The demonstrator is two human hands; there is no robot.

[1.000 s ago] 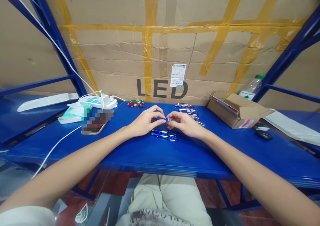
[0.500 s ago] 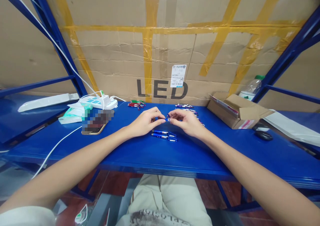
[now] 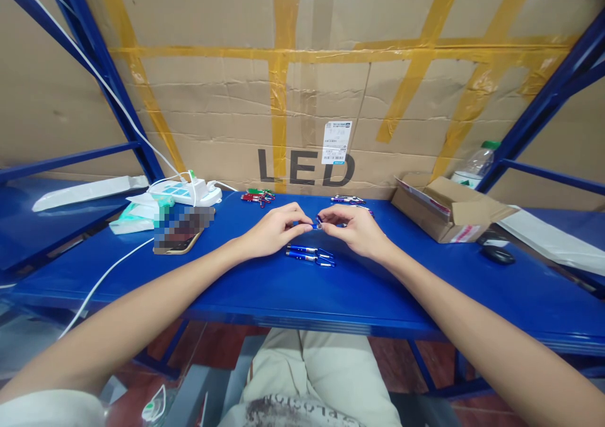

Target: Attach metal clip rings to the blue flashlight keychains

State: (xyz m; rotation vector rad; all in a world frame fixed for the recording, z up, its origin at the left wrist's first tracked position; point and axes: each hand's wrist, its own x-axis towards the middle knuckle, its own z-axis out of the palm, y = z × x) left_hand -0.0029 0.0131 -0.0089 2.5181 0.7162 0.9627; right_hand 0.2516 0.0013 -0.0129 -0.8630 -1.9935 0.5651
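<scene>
My left hand [image 3: 274, 230] and my right hand [image 3: 355, 229] meet over the blue shelf [image 3: 302, 288], fingers pinched on one small blue keychain flashlight [image 3: 311, 225]. The left fingers hold its body, the right fingers its end. Just in front of the hands lie two more blue flashlights [image 3: 308, 255] side by side. Behind the right hand is a pile of purple and blue flashlights [image 3: 348, 200], partly hidden by it. Red and green ones [image 3: 258, 195] lie behind the left hand.
A phone [image 3: 182, 233], tissue packs [image 3: 135, 216] and a white power strip [image 3: 186, 192] with cables sit at the left. An open cardboard box [image 3: 449, 209], a water bottle [image 3: 475, 162] and a black mouse [image 3: 497, 254] are at the right. A cardboard wall stands behind.
My right hand has risen slightly and shifted a little to the right, covering more of the pile behind it. The left hand has barely moved.
</scene>
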